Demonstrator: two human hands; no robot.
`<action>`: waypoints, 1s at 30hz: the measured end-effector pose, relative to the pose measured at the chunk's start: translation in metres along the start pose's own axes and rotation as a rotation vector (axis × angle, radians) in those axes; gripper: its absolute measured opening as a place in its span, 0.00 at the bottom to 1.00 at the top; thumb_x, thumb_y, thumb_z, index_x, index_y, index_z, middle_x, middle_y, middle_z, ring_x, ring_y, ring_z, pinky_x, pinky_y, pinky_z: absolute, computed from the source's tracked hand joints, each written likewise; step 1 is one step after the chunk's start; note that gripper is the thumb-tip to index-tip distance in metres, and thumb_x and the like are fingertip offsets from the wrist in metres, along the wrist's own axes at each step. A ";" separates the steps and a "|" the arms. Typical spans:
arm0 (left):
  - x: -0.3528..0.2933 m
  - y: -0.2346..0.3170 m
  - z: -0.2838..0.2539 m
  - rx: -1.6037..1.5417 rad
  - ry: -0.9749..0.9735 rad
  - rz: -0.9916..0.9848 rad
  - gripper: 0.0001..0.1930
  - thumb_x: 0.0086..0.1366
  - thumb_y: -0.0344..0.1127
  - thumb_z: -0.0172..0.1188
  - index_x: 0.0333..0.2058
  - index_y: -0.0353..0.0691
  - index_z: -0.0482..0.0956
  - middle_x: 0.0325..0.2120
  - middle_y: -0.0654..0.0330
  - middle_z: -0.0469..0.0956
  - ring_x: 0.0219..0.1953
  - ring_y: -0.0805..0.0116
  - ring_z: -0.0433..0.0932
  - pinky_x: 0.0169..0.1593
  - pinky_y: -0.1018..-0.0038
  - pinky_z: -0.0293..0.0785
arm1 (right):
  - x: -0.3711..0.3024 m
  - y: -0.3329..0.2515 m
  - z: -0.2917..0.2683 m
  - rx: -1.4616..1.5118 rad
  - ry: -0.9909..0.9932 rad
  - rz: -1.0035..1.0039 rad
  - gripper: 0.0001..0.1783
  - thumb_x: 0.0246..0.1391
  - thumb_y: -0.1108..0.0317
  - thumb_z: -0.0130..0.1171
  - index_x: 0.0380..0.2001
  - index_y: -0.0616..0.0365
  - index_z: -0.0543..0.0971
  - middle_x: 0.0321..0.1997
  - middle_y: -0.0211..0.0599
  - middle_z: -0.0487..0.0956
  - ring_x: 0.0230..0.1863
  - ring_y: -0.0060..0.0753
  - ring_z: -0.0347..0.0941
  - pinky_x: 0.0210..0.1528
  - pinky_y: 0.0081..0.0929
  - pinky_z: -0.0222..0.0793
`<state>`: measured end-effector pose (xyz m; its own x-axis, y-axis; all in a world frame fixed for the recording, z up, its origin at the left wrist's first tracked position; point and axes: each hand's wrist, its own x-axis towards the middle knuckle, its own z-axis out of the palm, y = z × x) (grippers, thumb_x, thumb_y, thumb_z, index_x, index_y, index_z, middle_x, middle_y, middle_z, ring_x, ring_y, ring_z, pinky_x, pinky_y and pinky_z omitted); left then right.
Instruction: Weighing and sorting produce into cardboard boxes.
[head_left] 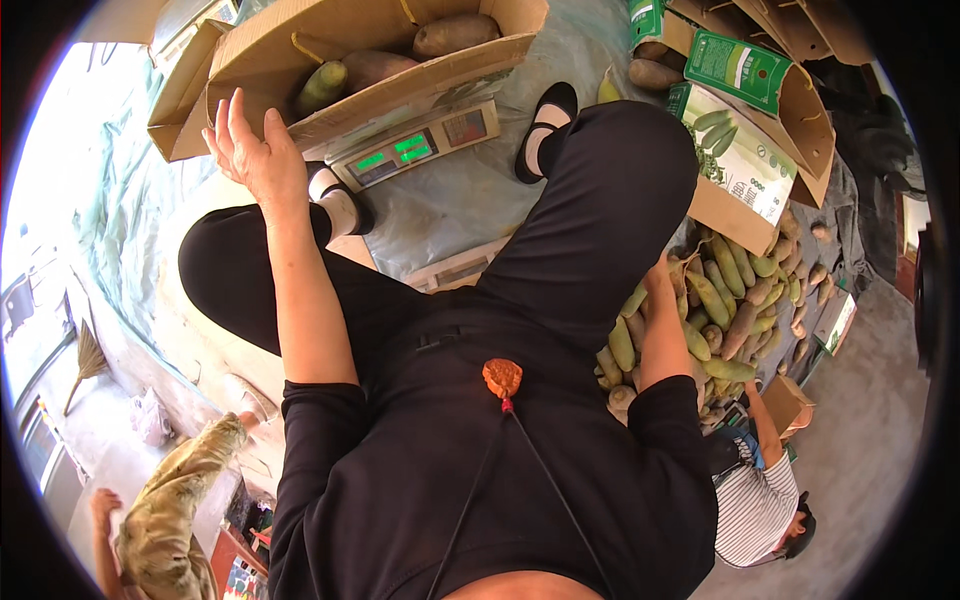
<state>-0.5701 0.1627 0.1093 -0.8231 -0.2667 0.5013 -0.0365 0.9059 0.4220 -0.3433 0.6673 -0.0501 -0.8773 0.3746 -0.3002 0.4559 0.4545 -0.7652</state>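
Observation:
A brown cardboard carton [460, 70] with yellow cord handles rests on a scale with a lit green display [412, 148]. Inside it lie a green radish [325, 84] and brownish-red root vegetables [455, 35]. My left hand [250, 155] is at the carton's near left corner, fingers apart and holding nothing; whether it touches the cardboard I cannot tell. Down beside my right knee, my right hand [660, 272] reaches to a heap of green radishes [715, 295]. The knee hides its fingers, so any hold there does not show.
Printed green-and-white cartons [745, 160] stand beyond the heap at the right. Plastic sheeting [440, 225] covers the floor between my feet. A person in a striped shirt [755, 510] works at lower right, another in patterned trousers [175, 500] at lower left. A broom [88, 355] leans at far left.

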 end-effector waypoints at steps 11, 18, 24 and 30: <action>0.013 -0.020 0.005 0.078 0.099 0.332 0.20 0.53 0.34 0.61 0.47 0.41 0.75 0.46 0.53 0.75 0.54 0.52 0.68 0.62 0.54 0.55 | -0.061 0.064 -0.011 -0.059 -0.057 0.695 0.11 0.43 0.71 0.62 0.33 0.58 0.76 0.22 0.33 0.76 0.20 0.25 0.70 0.21 0.26 0.66; 0.008 -0.011 0.005 0.125 0.124 0.239 0.19 0.54 0.36 0.61 0.47 0.46 0.76 0.47 0.55 0.75 0.56 0.48 0.64 0.63 0.54 0.54 | -0.066 0.081 -0.016 -0.474 -0.220 0.597 0.14 0.47 0.68 0.61 0.37 0.62 0.75 0.30 0.39 0.78 0.29 0.33 0.74 0.28 0.30 0.67; 0.004 -0.011 0.025 0.118 0.056 0.303 0.20 0.55 0.37 0.61 0.48 0.46 0.75 0.49 0.57 0.72 0.58 0.50 0.63 0.63 0.52 0.53 | -0.099 0.138 0.005 -0.693 -0.249 0.510 0.22 0.38 0.63 0.65 0.41 0.53 0.76 0.42 0.45 0.79 0.47 0.47 0.74 0.50 0.38 0.68; -0.003 -0.003 0.016 0.107 0.024 0.146 0.21 0.58 0.39 0.59 0.51 0.49 0.73 0.54 0.57 0.68 0.62 0.45 0.54 0.63 0.50 0.48 | -0.097 0.132 -0.003 -0.475 0.199 0.859 0.37 0.36 0.61 0.70 0.53 0.55 0.69 0.55 0.50 0.71 0.56 0.52 0.67 0.57 0.40 0.65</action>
<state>-0.5764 0.1657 0.0947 -0.8103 -0.1367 0.5698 0.0212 0.9649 0.2617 -0.1971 0.6934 -0.1200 -0.2012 0.8363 -0.5100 0.9740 0.2259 -0.0137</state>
